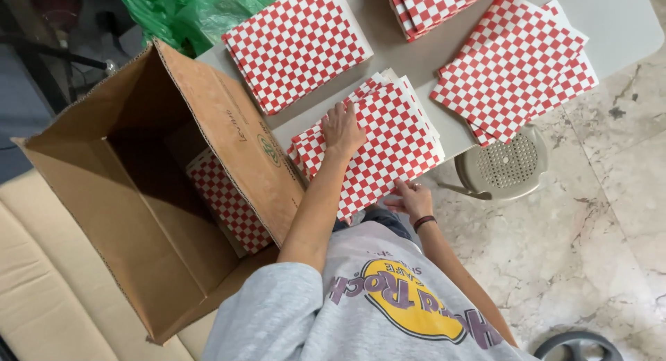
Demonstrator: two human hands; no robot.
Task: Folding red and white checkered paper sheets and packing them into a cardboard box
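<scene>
The person is leaning over a grey counter [416,63], both hands on a stack of red-and-white checkered paper sheets [388,142] lying at the near edge. The left hand [342,129] is resting flat on the stack's far-left part, its grip open, fingers spread and pressing down on the top sheet. The right hand [411,196] is at the stack's near edge, its grip pinching that edge between thumb and fingers; a dark band is sitting on that wrist.

Left of the left grip, an open cardboard box [139,194] is standing on a beige cushion [35,285], one flap leaning against the counter edge; more checkered sheets [225,198] are lying inside it. Beyond the left grip, a second checkered stack [295,45] is lying on the counter, with a green plastic bag [194,11] behind it. Right of both grips, a fanned checkered stack [513,66] is overhanging the counter edge above a beige plastic stool [506,170] on the marble floor [596,215]. Another stack [430,4] is lying at the far edge.
</scene>
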